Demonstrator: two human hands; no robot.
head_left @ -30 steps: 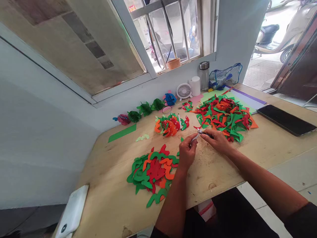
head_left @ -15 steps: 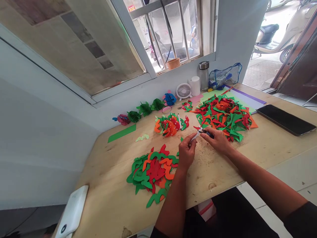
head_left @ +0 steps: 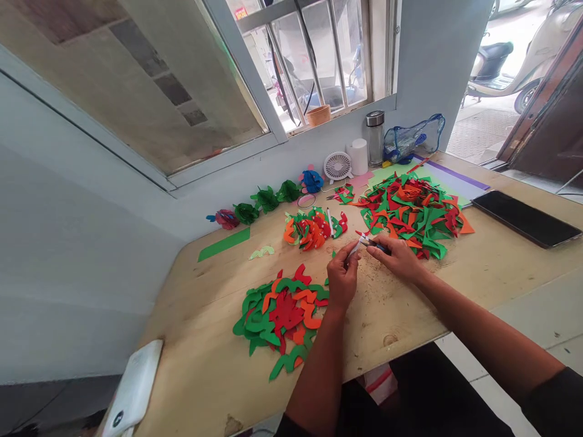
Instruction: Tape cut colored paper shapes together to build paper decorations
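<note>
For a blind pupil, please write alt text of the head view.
The left hand holds a white piece, the right hand what look like scissors close to it, over a wooden table with piles of green, red and orange shapes.

I have a pale wooden worktop (head_left: 191, 321) along the wall below the window, scuffed and specked towards its front edge. At its near middle I see a loose pile of green, red and orange cutouts (head_left: 286, 311); behind it sits a smaller cluster (head_left: 312, 233), with a white pen (head_left: 330, 223) resting at its right side. A bigger heap of scraps (head_left: 410, 209) spreads on the right — partly over pale sheets (head_left: 455, 178) — and a dark phone (head_left: 526, 218) lies just beside those. Left of the cluster I make out a pale green cutout (head_left: 262, 252) and a green strip (head_left: 224, 244). Along the wall stand crumpled green shapes (head_left: 266, 199), a white fan (head_left: 337, 165) and a bottle (head_left: 375, 142).
</note>
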